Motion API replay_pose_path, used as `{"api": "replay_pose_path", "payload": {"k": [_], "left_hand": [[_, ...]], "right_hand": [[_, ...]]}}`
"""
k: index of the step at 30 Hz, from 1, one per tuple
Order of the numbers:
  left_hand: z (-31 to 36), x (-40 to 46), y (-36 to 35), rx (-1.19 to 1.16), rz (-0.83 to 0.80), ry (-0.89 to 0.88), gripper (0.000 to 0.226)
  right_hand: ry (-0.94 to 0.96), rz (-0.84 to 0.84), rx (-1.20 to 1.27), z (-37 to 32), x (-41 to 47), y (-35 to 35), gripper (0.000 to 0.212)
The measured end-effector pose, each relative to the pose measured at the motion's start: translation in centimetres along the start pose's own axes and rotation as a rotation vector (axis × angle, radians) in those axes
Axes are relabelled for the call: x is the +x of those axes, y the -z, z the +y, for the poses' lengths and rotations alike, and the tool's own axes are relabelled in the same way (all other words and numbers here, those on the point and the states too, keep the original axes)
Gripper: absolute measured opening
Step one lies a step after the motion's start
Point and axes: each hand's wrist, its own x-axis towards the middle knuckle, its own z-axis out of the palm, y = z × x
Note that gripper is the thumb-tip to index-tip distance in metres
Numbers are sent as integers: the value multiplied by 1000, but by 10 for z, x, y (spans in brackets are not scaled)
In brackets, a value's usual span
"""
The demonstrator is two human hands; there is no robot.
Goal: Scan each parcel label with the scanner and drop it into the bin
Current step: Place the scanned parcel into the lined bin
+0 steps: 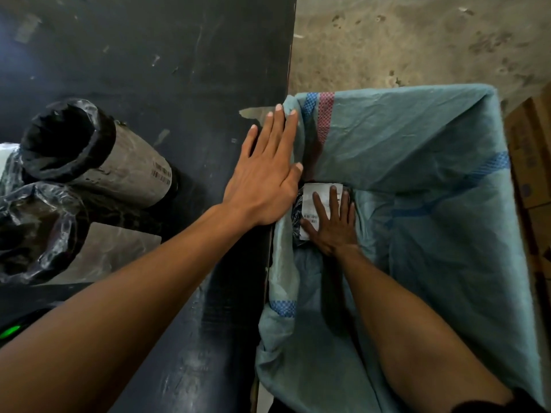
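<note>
Teal woven bin (417, 150) at right: right hand (334, 225) spread flat, half-covering a labelled parcel (313, 204); left hand (265, 171) spread on its rim.

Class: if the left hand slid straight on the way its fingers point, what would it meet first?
Probably the sack's folded rim: the left hand's fingertips already lie at it. Beyond looks like bare floor, though depth is unclear.

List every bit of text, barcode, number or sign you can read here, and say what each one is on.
No text is readable.
White label on the black parcel in the bin, under the right hand: barcodes and print, too small.
Grey tube parcel on the table: barcodes, blurred.
Cardboard boxes: faint print, illegible.
</note>
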Motion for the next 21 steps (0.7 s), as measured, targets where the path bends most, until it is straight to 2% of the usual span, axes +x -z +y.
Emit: {"api": "replay_pose_path", "payload": {"k": [6, 11, 17, 21], "left_hand": [[0, -2, 3, -32, 2, -12, 75], [-1, -2, 7, -42, -1, -14, 76], [1, -5, 12, -91, 29, -3, 74], [9, -13, 24, -228, 89, 28, 75]], "right_hand": [[-44, -138, -71, -7, -1, 16, 84], [-33, -230, -68, -18, -20, 58, 79], [6, -114, -51, -15, -59, 116, 81], [13, -21, 15, -24, -89, 149, 83]]}}
